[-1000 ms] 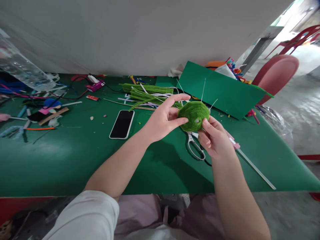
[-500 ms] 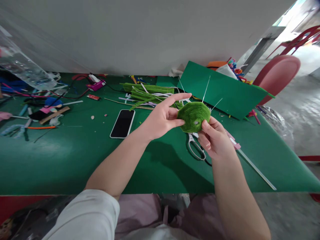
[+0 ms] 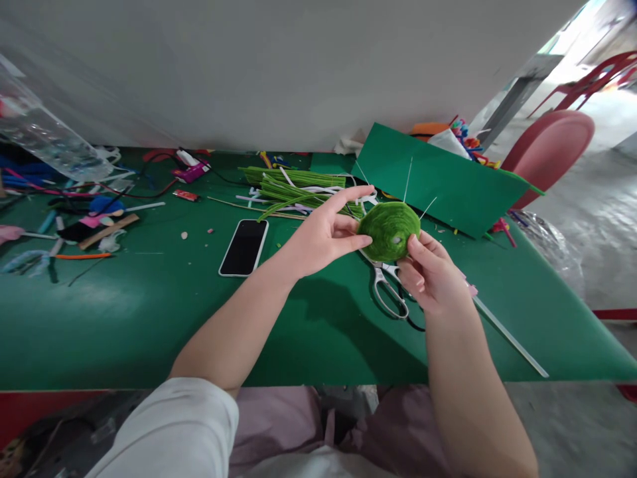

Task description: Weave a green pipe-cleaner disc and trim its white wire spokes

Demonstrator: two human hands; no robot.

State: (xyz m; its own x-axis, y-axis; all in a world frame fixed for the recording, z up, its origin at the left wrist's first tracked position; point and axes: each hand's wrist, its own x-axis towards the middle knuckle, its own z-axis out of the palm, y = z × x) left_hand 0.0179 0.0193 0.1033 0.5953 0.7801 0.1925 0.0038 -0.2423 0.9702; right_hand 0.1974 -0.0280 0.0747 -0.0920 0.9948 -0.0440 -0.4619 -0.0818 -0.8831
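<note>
A person is sitting at the green table (image 3: pixel 174 318), with silver-handled scissors (image 3: pixel 382 292) lying just beyond its bare near part. Above them, the right hand (image 3: pixel 432 272) is pinching the right rim of a round, fuzzy green disc (image 3: pixel 385 229) between thumb and fingers. The left hand (image 3: pixel 326 236) is holding the left rim lightly, its index finger lifting wide of it. The disc's face is showing dense rings, so the winding looks well advanced. A small pale spot is showing off-centre, and thin pale wires (image 3: pixel 409 179) are sticking out beyond the far rim, seemingly untrimmed. Left of the hands, a white-edged phone (image 3: pixel 243 247) is lying flat. Farther off, loose green fuzzy stems (image 3: pixel 298 179) are lying apparently unused, near a dark green board (image 3: pixel 438 176).
</note>
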